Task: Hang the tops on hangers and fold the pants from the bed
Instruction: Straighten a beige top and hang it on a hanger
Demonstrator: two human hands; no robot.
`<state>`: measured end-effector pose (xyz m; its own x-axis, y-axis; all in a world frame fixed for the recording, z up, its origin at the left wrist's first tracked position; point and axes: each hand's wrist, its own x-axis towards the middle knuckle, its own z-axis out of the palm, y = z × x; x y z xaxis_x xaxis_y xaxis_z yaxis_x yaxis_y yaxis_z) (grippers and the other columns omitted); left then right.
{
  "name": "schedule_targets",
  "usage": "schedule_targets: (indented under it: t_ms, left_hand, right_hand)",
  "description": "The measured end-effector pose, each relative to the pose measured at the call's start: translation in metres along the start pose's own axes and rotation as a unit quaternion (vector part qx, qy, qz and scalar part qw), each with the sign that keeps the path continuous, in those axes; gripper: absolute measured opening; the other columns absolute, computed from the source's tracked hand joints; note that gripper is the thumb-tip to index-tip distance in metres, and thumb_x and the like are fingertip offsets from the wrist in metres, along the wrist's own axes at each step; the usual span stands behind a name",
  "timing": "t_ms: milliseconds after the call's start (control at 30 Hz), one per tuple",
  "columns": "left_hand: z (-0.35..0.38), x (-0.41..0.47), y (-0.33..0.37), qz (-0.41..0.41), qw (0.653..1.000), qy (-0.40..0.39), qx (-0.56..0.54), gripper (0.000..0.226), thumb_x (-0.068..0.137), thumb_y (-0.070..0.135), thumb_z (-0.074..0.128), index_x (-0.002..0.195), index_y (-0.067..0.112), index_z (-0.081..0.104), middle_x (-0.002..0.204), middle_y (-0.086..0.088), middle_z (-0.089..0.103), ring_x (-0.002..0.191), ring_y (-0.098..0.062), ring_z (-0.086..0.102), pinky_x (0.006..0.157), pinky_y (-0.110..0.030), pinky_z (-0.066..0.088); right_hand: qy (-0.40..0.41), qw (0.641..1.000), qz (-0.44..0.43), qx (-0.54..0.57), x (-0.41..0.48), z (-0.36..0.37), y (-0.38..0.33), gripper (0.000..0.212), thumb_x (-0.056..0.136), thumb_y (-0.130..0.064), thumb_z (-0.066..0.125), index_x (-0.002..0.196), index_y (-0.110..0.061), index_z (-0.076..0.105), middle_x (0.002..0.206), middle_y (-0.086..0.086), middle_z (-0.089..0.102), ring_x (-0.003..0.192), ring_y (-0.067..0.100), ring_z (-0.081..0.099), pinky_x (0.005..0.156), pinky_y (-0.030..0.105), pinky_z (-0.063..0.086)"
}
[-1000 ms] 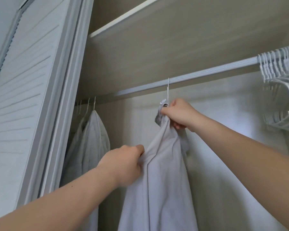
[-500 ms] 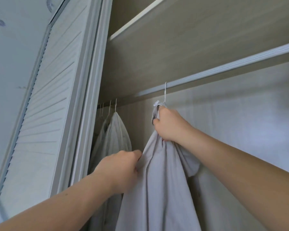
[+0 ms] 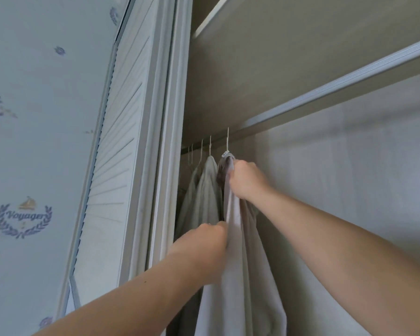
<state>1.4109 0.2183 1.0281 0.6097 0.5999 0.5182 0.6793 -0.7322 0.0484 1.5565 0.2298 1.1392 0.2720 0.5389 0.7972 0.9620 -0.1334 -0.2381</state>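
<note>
– Checking the head view against the earlier frames: what moved?
– The light grey top [image 3: 243,275] on its hanger [image 3: 227,140] has slid left along the rail [image 3: 337,93]. A second ago it hung mid-rail, well apart from the hung tops [image 3: 207,190]. Now it's just beside them, with its shoulder close against the nearest one. The view has swung left too, so wallpaper [image 3: 24,215] with a "Voyager" crest now shows left of the louvred door [image 3: 117,166].
– Hands?
– Same grips as before. The right hand [image 3: 246,181] has its fingers curled round the bunched collar, just under the hook. The left hand [image 3: 201,248] is lower, closed in a fist on the top's front edge.
– How does the top look?
– Pale grey, long, falling straight down in vertical folds. The inside of the collar is darker, with a small white label at the neck. The hem is out of frame. The hook reaches up to the rail, but the rail's lip hides its tip, so I can't tell if it's seated.
– Where is it?
– Inside the wardrobe, near the left end of the rail, under the shelf [image 3: 301,44] and in front of the pale back wall [image 3: 349,178].
</note>
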Motion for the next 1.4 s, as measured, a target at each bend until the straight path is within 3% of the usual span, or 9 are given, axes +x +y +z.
schedule_targets:
  t_ms: [133, 267, 433, 667, 767, 867, 1033, 1200, 1400]
  left_hand:
    - [0.004, 0.014, 0.001, -0.040, 0.999, 0.000, 0.022, 0.045, 0.090, 0.001, 0.061, 0.131, 0.011, 0.046, 0.119, -0.010, 0.058, 0.106, -0.031, 0.061, 0.083, -0.037, 0.053]
    - [0.003, 0.024, -0.003, -0.065, 0.996, -0.011, 0.057, 0.032, 0.097, 0.007, 0.054, 0.129, 0.012, 0.050, 0.118, -0.009, 0.061, 0.107, -0.028, 0.062, 0.080, -0.035, 0.048]
    - [0.008, 0.027, -0.007, -0.082, 0.992, -0.038, 0.089, 0.034, 0.100, 0.011, 0.052, 0.133, 0.015, 0.049, 0.121, -0.008, 0.060, 0.111, -0.028, 0.061, 0.091, -0.039, 0.051]
    - [0.012, 0.007, 0.002, -0.032, 0.996, -0.038, 0.075, 0.024, 0.099, 0.012, 0.050, 0.122, 0.014, 0.053, 0.111, -0.007, 0.061, 0.093, -0.026, 0.062, 0.079, -0.037, 0.054]
    - [0.011, -0.012, 0.007, 0.007, 0.998, -0.015, 0.055, 0.031, 0.102, 0.024, 0.048, 0.132, 0.016, 0.048, 0.122, -0.005, 0.056, 0.106, -0.024, 0.059, 0.084, -0.035, 0.054]
    - [0.009, -0.047, 0.007, 0.071, 0.994, 0.028, 0.076, 0.039, 0.102, 0.036, 0.043, 0.137, 0.019, 0.044, 0.135, -0.001, 0.048, 0.122, -0.020, 0.048, 0.096, -0.037, 0.051]
    - [0.000, -0.131, -0.014, 0.121, 0.977, 0.118, 0.132, 0.047, 0.096, 0.053, 0.036, 0.129, 0.024, 0.053, 0.132, 0.005, 0.055, 0.124, -0.020, 0.050, 0.099, -0.038, 0.049]
    - [-0.011, -0.232, -0.050, 0.061, 0.977, 0.155, 0.134, 0.047, 0.096, 0.054, 0.041, 0.127, 0.022, 0.058, 0.136, 0.002, 0.057, 0.130, -0.027, 0.050, 0.098, -0.044, 0.047]
    - [-0.028, -0.382, -0.091, -0.072, 0.978, 0.132, 0.145, 0.055, 0.099, 0.059, 0.033, 0.139, 0.026, 0.049, 0.152, 0.001, 0.044, 0.145, -0.029, 0.032, 0.111, -0.042, 0.023]
  right_hand:
    - [-0.021, 1.000, 0.009, -0.001, 0.023, 0.023, -0.006, 0.027, 0.097, -0.012, 0.047, 0.120, -0.009, 0.061, 0.123, 0.017, 0.062, 0.110, 0.038, 0.061, 0.076, 0.034, 0.041]
    - [-0.030, 0.999, 0.014, 0.027, 0.041, 0.046, -0.003, 0.027, 0.096, -0.014, 0.048, 0.119, -0.010, 0.061, 0.122, 0.017, 0.063, 0.110, 0.039, 0.062, 0.077, 0.035, 0.043]
    - [-0.023, 0.996, 0.002, 0.089, 0.045, 0.065, 0.015, 0.032, 0.101, -0.027, 0.044, 0.126, -0.017, 0.061, 0.120, 0.019, 0.064, 0.107, 0.041, 0.063, 0.085, 0.041, 0.051]
    - [-0.001, 0.989, -0.022, 0.147, 0.008, 0.053, 0.044, 0.035, 0.095, -0.020, 0.048, 0.124, -0.031, 0.064, 0.116, 0.005, 0.071, 0.103, 0.031, 0.066, 0.089, 0.042, 0.055]
    - [0.004, 0.981, -0.052, 0.185, -0.024, 0.041, 0.045, 0.033, 0.100, -0.025, 0.051, 0.132, -0.024, 0.060, 0.129, 0.002, 0.064, 0.117, 0.024, 0.060, 0.101, 0.036, 0.047]
    - [-0.003, 0.976, -0.103, 0.194, -0.069, 0.027, 0.038, 0.043, 0.103, -0.033, 0.047, 0.145, -0.025, 0.047, 0.150, -0.003, 0.044, 0.137, 0.019, 0.043, 0.113, 0.039, 0.036]
    - [-0.011, 0.972, -0.161, 0.170, -0.153, 0.010, 0.010, 0.058, 0.099, -0.051, 0.034, 0.154, -0.034, 0.032, 0.162, -0.005, 0.027, 0.150, 0.016, 0.020, 0.122, 0.045, 0.020]
    - [-0.070, 0.966, -0.196, 0.151, -0.239, 0.009, -0.044, 0.060, 0.101, -0.059, 0.026, 0.157, -0.041, 0.013, 0.167, -0.013, 0.005, 0.154, 0.012, -0.001, 0.123, 0.046, 0.009]
    - [-0.145, 0.944, -0.248, 0.162, -0.349, 0.016, -0.132, 0.068, 0.094, -0.067, 0.011, 0.156, -0.043, 0.001, 0.167, -0.013, -0.006, 0.153, 0.014, -0.011, 0.122, 0.050, 0.001]
